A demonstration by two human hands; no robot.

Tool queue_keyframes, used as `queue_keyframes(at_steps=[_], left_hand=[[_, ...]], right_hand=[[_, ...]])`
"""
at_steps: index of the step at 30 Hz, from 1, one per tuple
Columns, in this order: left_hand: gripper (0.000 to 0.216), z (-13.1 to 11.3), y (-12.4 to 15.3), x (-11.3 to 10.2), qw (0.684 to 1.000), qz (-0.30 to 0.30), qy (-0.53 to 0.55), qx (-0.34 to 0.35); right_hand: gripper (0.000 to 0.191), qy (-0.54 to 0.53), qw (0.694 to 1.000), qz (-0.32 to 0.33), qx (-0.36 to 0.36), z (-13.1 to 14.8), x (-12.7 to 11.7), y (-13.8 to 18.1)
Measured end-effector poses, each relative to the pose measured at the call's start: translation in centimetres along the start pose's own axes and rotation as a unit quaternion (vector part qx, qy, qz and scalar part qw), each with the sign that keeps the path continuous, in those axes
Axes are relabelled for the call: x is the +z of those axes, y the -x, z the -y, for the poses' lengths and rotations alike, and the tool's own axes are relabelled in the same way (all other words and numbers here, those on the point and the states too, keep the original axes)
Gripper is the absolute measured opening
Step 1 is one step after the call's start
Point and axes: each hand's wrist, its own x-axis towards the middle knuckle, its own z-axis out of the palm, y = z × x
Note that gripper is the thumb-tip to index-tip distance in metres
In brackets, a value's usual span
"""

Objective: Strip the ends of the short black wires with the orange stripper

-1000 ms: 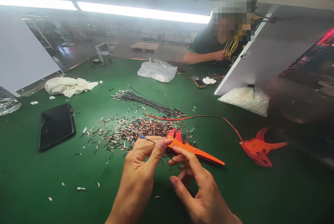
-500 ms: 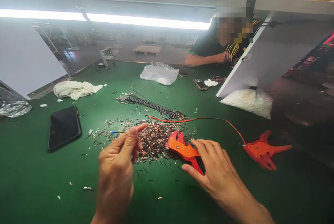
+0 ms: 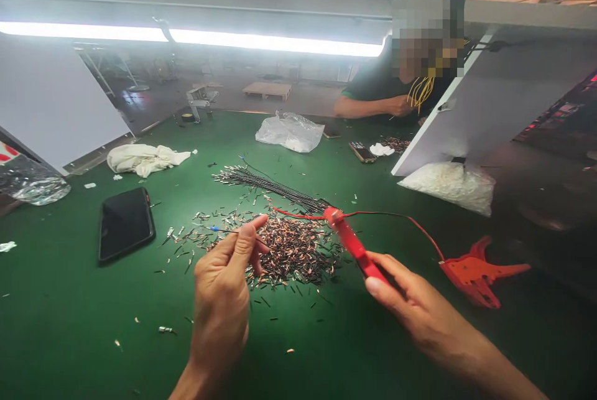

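Between thumb and fingers, my left hand (image 3: 226, 282) pinches a thin dark wire with a blue piece (image 3: 214, 228) near its left end. My right hand (image 3: 405, 300) is wrapped around a red wire stripper (image 3: 351, 241), raised with its narrow edge turned to me and its head pointing up and left. Under and between both hands spreads a heap of wire offcuts (image 3: 293, 251), black bits with copper ends. Behind the heap lies a bundle of black wires (image 3: 265, 183) with metal ends at the left. A red wire (image 3: 373, 213) runs right to a second orange-red wire stripper (image 3: 482, 269).
A black phone (image 3: 125, 226) lies at the left, with a white cloth (image 3: 147, 158) behind it. A clear plastic bag (image 3: 290, 132) sits at the back, a filled bag (image 3: 450, 185) beside the right panel (image 3: 471, 107). Across the green table (image 3: 84, 331), a person (image 3: 368, 98) handles yellow wires (image 3: 421, 94).
My right hand has closed around the wire stripper and lifted it from the heap, turning it on edge. My left hand still pinches the wire. The view has shifted slightly.
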Motion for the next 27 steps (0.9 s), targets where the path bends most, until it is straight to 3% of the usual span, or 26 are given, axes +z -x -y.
queue_keyframes(at_steps=[2,4,6,9,12,14,16,22,27], left_hand=[[0.029,0.3,0.3,0.2,0.999,0.037,0.011,-0.033],[0.031,0.5,0.6,0.3,0.997,0.066,-0.004,-0.030],[0.032,0.7,0.9,0.5,0.995,0.080,-0.053,0.016],[0.029,0.8,1.6,0.6,0.973,0.069,-0.162,0.149],[0.037,0.8,2.2,0.7,0.926,0.022,-0.229,0.299],[0.044,0.9,2.4,0.7,0.906,0.002,-0.245,0.346],[0.045,1.0,2.5,0.8,0.899,0.008,-0.257,0.354],[0.044,1.5,3.0,1.3,0.868,0.106,-0.340,0.347],[0.044,1.7,3.5,1.2,0.864,0.095,-0.351,0.347]], right_hand=[[0.041,-0.228,0.973,0.035,0.026,0.8,0.1,0.3],[0.039,-0.410,0.907,0.081,0.054,1.6,0.9,0.6],[0.035,-0.506,0.850,0.119,0.086,2.4,2.2,0.9],[0.035,-0.557,0.810,0.136,0.127,3.0,3.7,1.1],[0.040,-0.573,0.797,0.146,0.120,2.9,4.4,1.3],[0.044,-0.581,0.794,0.151,0.095,2.7,4.5,1.5],[0.045,-0.593,0.785,0.165,0.076,2.6,4.6,1.6],[0.043,-0.601,0.777,0.176,0.056,3.0,4.6,1.7],[0.041,-0.591,0.785,0.177,0.049,2.9,4.6,1.8]])
